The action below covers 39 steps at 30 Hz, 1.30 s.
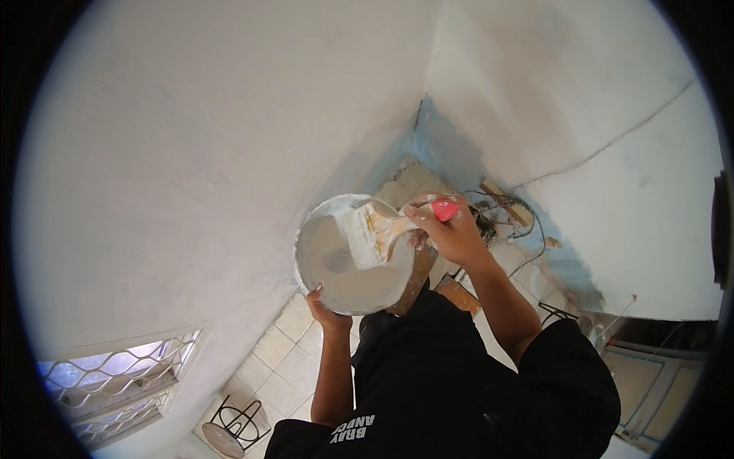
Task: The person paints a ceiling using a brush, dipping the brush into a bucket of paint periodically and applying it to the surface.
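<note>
A round bucket (300,268) of off-white paint is held up before me, close to the wall corner. My left hand (329,312) grips its near rim, with the thumb over the edge and the other fingers hidden beneath. In my right hand (449,229) is a wide paintbrush (390,226) with a red-tipped handle. Its bristles, thick with white paint, lie over the inside of the bucket at the right. I cannot tell whether they touch the paint (329,237). White smears show on my right fingers.
White walls (191,153) meet in a corner above a blue lower band (451,145). Black cables (535,222) and wood pieces (456,293) lie on the tiled floor (279,356). A round stool (225,440) stands lower left, near a grilled window (115,382).
</note>
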Tool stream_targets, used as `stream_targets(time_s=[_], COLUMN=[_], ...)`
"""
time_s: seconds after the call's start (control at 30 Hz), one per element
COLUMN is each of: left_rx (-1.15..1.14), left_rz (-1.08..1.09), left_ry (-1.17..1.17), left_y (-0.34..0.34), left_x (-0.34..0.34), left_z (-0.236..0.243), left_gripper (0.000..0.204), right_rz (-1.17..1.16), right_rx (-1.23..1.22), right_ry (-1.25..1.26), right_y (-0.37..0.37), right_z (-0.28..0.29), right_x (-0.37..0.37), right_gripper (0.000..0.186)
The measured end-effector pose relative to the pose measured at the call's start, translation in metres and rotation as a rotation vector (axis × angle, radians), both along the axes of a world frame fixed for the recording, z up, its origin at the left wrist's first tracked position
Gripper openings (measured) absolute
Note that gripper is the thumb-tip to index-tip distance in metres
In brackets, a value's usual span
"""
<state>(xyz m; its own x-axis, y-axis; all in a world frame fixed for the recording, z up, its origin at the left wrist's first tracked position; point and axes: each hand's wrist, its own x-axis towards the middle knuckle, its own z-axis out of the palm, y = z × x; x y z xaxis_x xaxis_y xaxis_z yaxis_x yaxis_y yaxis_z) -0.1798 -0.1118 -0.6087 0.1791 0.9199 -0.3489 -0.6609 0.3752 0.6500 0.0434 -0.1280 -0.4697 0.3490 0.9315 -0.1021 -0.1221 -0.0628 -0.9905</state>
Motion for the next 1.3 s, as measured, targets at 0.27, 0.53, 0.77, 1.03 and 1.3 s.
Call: stream_targets(time_s=[0.27, 0.53, 0.77, 1.03, 1.3], left_rx=[0.015, -0.002, 0.016, 0.128, 0.135], left_rz=[0.004, 0.131, 0.371, 0.499, 0.495], left_ry=[-0.133, -0.119, -0.005, 0.275, 0.42], left_y=[-0.011, -0.014, -0.02, -0.035, -0.044], left_x=[0.029, 0.031, 0.0, -0.033, -0.103], left_z=[0.014, 0.008, -0.024, -0.061, -0.102], left_gripper=[0.057, 0.07, 0.072, 0.049, 0.06], right_rz=[-0.07, -0.144, -0.348, -0.395, -0.514], right_rx=[0.01, 0.084, -0.914, -0.975, -0.426], right_ry=[-0.562, 0.068, 0.117, 0.583, 0.986], right_y=[0.003, 0.001, -0.047, -0.1, -0.105], right_z=[-0.014, -0.082, -0.412, -0.505, -0.531], right_x=[0.03, 0.102, 0.142, 0.045, -0.002], right_gripper=[0.022, 0.032, 0.055, 0.072, 0.048])
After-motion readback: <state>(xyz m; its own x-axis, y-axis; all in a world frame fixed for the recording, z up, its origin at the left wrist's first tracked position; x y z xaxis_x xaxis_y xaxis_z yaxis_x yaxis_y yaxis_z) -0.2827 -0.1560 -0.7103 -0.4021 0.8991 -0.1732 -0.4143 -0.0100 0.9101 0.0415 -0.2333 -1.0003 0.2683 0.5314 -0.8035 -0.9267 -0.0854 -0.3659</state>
